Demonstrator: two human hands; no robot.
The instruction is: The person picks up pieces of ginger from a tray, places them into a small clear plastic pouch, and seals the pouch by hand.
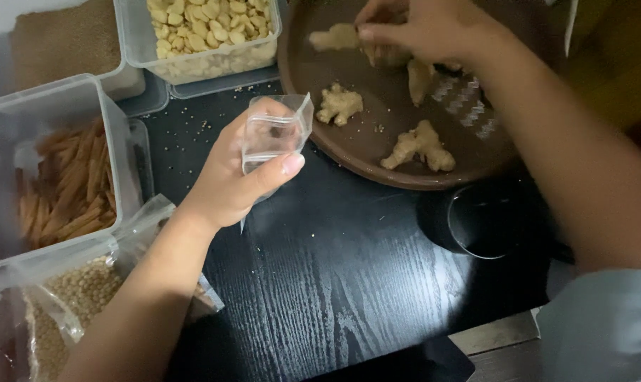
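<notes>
Left hand [228, 180] up over the black counter [335, 283], fingers and thumb wrapped round a small clear plastic bag [274, 131], mouth of the bag tipped up and toward the plate. Bag looking empty, pinched against the palm by the thumb.

Right hand [412, 28] out over the brown round plate [306, 78], fingers curled down and closed on a piece of ginger [388, 53] at the far side of the plate. Another pale knob of ginger [335, 37] just beside those fingertips, touching or nearly so, hard to tell. Three more ginger pieces loose on the plate: a small one [338, 105] near the bag, a long one [419, 145] at the near rim, and one [419, 78] just under the right wrist.

Black cup [476, 223] standing on the counter just below the plate. At the left edge, clear tubs: one of orange sticks [69, 184], one of pale yellow beans [207, 28] at the top. Open pouch of small round tan seeds [80, 293] under the left forearm. Scattered grains on the counter between tubs and plate.
</notes>
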